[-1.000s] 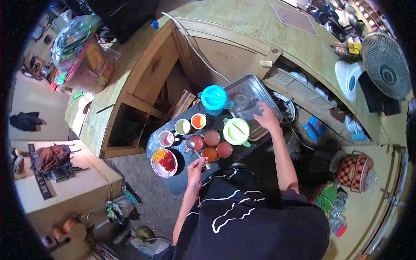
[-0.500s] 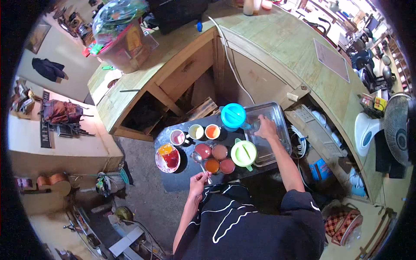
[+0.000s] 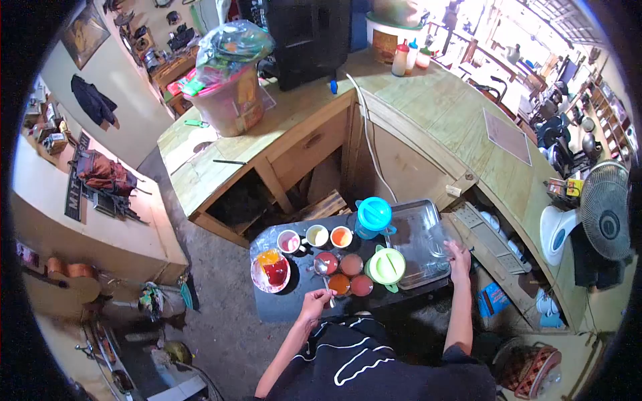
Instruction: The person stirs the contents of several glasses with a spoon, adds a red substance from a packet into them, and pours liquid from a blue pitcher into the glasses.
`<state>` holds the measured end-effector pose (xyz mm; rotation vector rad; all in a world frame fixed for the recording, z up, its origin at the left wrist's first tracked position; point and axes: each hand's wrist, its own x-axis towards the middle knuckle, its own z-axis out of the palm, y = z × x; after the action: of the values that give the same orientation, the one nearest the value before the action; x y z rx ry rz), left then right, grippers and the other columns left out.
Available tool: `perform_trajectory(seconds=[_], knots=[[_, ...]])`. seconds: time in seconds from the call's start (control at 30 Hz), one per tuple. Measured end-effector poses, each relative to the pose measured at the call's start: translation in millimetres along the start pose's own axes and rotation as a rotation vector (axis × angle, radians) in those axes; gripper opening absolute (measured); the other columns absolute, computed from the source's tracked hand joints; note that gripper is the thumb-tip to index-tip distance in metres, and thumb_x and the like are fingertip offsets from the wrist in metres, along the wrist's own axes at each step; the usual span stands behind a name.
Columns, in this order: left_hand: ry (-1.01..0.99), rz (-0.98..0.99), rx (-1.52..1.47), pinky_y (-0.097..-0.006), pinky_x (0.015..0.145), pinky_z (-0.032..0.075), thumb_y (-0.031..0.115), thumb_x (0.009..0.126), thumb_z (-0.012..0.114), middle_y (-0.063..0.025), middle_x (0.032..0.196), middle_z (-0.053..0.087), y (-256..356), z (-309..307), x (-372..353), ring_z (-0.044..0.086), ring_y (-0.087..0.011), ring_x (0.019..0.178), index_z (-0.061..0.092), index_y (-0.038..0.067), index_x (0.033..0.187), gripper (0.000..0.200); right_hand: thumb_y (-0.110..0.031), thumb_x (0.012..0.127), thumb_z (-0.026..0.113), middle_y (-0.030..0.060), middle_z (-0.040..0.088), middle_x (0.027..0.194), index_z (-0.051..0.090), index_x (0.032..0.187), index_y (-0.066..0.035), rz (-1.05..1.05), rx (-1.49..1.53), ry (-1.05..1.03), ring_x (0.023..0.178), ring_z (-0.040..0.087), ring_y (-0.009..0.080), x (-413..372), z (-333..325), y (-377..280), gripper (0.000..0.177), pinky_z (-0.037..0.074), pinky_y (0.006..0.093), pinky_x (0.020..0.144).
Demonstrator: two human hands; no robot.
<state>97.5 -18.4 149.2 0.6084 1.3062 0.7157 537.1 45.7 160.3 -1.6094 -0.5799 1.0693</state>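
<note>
My left hand (image 3: 312,306) is closed around the handle of a metal spoon (image 3: 328,285), its bowl over a cup of red liquid (image 3: 326,262). Beside that cup stand a pinkish cup (image 3: 351,264), an orange-brown cup (image 3: 339,285) and another reddish cup (image 3: 362,285). At the right rim of the metal tray (image 3: 408,281), my right hand (image 3: 458,258) has its fingers around what looks like a clear glass (image 3: 439,246), partly blurred. A blue lidded pitcher (image 3: 373,217) and a light green lidded pitcher (image 3: 387,267) stand left of the tray.
Three mugs, one of them holding orange contents (image 3: 341,236), line the back of the dark table (image 3: 287,309). A bowl (image 3: 270,286) with yellow and red packets sits at its left. Beyond stands a wooden counter (image 3: 414,100) with a bucket (image 3: 231,110); a fan (image 3: 605,207) is at right.
My right hand has moved from beside the blue pitcher to the tray's right rim, carrying the clear glass. My left hand keeps the spoon near the red cup. The camera view has shifted.
</note>
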Motion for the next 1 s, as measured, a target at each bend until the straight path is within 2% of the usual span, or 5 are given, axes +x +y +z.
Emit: perform_trajectory(seconds=[0.27,0.43,0.63,0.87,1.0], knots=[[-0.102,0.031,0.043,-0.0225,0.054,0.035,0.024,0.092,0.059,0.0055,0.067,0.055,5,-45,1,0.044,-0.0048,0.058,0.07,0.004,0.093,0.022,-0.036,0.082,0.065,0.0116,0.057,0.123,0.049,0.128,-0.007,-0.005,0.77,-0.399,0.115,0.052,0.0219,-105,48,-27,0.056,0.04,0.0352,0.098],[-0.136,0.034,0.025,-0.0222,0.055,0.035,0.023,0.092,0.059,0.0065,0.067,0.053,4,-79,-11,0.044,-0.0045,0.059,0.07,0.005,0.092,0.021,-0.035,0.066,0.076,0.0153,0.055,0.119,0.035,0.137,-0.005,0.09,0.761,-0.648,0.107,0.056,0.0301,-176,130,-38,0.087,0.046,0.0392,0.093],[-0.129,0.082,0.006,-0.0223,0.057,0.036,0.024,0.091,0.06,0.0063,0.07,0.055,6,-112,-26,0.046,-0.0048,0.061,0.069,0.005,0.088,0.021,-0.02,0.062,0.074,0.0146,0.053,0.12,0.038,0.131,-0.007,0.313,0.705,-0.882,0.113,0.053,0.0295,-228,209,30,0.079,0.042,0.0414,0.1],[-0.101,0.131,-0.08,-0.0228,0.064,0.039,0.02,0.092,0.054,0.0016,0.077,0.061,-4,-152,-27,0.053,-0.0069,0.071,0.065,0.006,0.087,0.018,-0.017,0.081,0.067,0.0056,0.061,0.107,0.041,0.124,-0.005,0.143,0.154,-0.962,0.106,0.055,0.0162,-245,245,112,0.053,0.04,0.0324,0.095],[-0.071,0.167,-0.121,-0.0232,0.065,0.039,0.017,0.091,0.053,0.0,0.078,0.062,1,-155,-31,0.056,-0.0096,0.073,0.063,0.007,0.083,0.016,-0.017,0.074,0.076,0.0058,0.061,0.104,0.045,0.117,-0.006,0.193,0.14,-0.891,0.101,0.056,0.0168,-249,272,136,0.054,0.042,0.0343,0.091]])
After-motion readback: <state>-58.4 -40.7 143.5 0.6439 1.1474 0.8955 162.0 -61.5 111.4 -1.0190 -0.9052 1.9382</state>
